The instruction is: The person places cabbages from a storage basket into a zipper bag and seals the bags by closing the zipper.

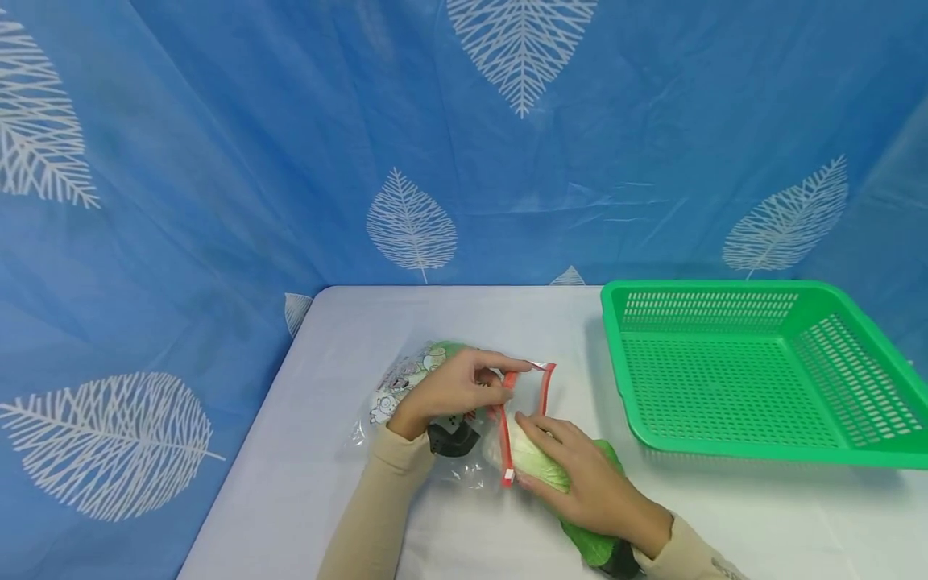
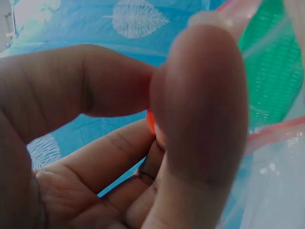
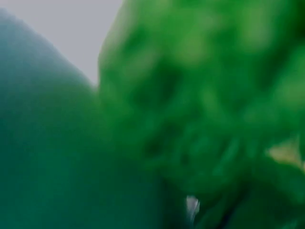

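Note:
A clear zip bag [image 1: 402, 387] with cartoon prints and red strips along its mouth lies at the front middle of the white table. My left hand [image 1: 460, 383] pinches the red-edged mouth near its far end; in the left wrist view, thumb and fingers meet beside the red strip [image 2: 276, 133]. My right hand [image 1: 583, 475] holds a Chinese cabbage [image 1: 532, 455] from above, its pale end at the bag's mouth. Green leaves [image 3: 205, 95] fill much of the right wrist view, blurred. Something green [image 1: 449, 348] shows through the bag behind my left hand.
A green plastic basket [image 1: 725, 387] with slotted walls stands on the right of the white table [image 1: 312, 451]. Behind and to the left hangs a blue cloth [image 1: 275, 161] with white leaf prints.

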Motion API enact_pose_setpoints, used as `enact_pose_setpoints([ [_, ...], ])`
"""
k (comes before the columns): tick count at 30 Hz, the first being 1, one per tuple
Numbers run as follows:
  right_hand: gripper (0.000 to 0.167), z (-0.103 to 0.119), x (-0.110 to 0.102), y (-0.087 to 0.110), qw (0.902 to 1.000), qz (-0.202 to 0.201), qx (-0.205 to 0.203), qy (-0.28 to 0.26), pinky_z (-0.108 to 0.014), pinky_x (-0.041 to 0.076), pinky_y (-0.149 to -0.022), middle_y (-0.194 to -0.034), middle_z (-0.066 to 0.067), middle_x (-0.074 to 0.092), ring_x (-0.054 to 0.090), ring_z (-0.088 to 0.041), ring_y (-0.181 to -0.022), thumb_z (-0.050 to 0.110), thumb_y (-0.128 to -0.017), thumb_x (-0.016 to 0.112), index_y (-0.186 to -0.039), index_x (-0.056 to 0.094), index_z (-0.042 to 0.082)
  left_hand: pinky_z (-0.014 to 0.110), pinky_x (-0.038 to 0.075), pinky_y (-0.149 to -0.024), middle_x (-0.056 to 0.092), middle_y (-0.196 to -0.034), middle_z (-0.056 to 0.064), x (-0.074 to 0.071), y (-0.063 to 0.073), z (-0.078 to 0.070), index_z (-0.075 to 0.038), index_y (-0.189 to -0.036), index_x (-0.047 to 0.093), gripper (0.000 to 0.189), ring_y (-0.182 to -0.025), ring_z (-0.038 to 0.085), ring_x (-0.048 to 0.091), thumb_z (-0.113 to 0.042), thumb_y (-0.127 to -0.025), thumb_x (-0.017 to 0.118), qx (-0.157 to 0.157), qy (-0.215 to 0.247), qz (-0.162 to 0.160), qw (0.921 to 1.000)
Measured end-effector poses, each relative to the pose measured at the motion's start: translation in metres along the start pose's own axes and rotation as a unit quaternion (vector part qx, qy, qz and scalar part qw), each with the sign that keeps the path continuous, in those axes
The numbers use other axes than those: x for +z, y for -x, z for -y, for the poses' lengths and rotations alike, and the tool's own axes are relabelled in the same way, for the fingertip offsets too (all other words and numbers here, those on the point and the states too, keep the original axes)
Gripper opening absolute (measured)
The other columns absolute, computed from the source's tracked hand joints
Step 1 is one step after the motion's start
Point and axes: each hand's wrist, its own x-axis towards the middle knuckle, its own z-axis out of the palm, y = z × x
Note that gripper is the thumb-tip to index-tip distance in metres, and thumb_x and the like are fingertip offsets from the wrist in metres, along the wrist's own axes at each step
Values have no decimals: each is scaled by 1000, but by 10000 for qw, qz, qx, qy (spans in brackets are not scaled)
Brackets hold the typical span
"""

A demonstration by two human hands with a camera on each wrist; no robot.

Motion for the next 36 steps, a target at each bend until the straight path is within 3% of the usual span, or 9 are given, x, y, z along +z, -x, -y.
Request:
enact_pose_setpoints([
  [3,73,-7,-2,6,9998,-1,-177,-95,-42,50,-101,-152,1,49,49,-17,-136,38,-92,76,-156,46,18,38,58,-60,63,-78,7,1,-1,1,-10,-136,68,41,-62,21,66,-6,-95,63,95,-67,22,9999],
  [6,80,-15,-7,14,9992,-144,-256,-285,-28,38,-111,-154,-1,48,46,-19,-139,32,-89,80,-158,43,16,39,59,-61,64,-76,6,1,-1,1,-9,-136,68,41,-61,20,65,-6,-95,63,100,-25,11,9999],
  [9,91,-22,-10,28,9993,-175,-18,-344,-17,24,-114,-156,-2,46,42,-19,-142,33,-86,83,-161,34,17,40,59,-62,64,-75,6,3,0,1,-8,-136,67,41,-61,19,66,-5,-95,64,38,9,37,10000],
  [13,104,-28,-9,44,9983,-158,494,-252,-17,22,-113,-159,-4,41,36,-19,-146,40,-80,87,-164,28,19,40,60,-63,64,-75,6,5,0,2,-8,-136,67,41,-62,20,66,-5,-96,64,-11,-21,70,10000],
  [17,113,-32,-2,52,9974,-135,621,-349,-13,17,-113,-160,-5,41,34,-20,-147,45,-75,90,-164,26,14,40,59,-63,65,-75,6,5,0,2,-12,-137,67,41,-63,21,66,-7,-96,63,-31,-75,55,10000],
  [20,112,-34,1,53,9979,-142,531,-348,-13,20,-113,-157,-1,44,38,-18,-144,46,-76,89,-163,27,13,41,59,-64,65,-75,6,4,-1,2,-13,-136,68,41,-62,21,65,-8,-96,63,-45,-78,33,10000],
  [26,96,-37,4,49,9980,-583,108,-208,-14,30,-109,-145,2,53,51,-16,-130,35,-80,89,-158,40,9,41,60,-64,64,-77,5,3,-3,2,-12,-135,68,41,-62,21,65,-8,-95,62,19,-149,45,9999],
  [36,84,-28,5,48,9930,-1090,-221,-406,-13,36,-105,-137,2,58,56,-15,-122,26,-78,90,-151,52,7,44,60,-64,64,-79,5,5,-1,0,-9,-136,67,42,-62,21,66,-5,-95,60,124,-171,141,9997],
])
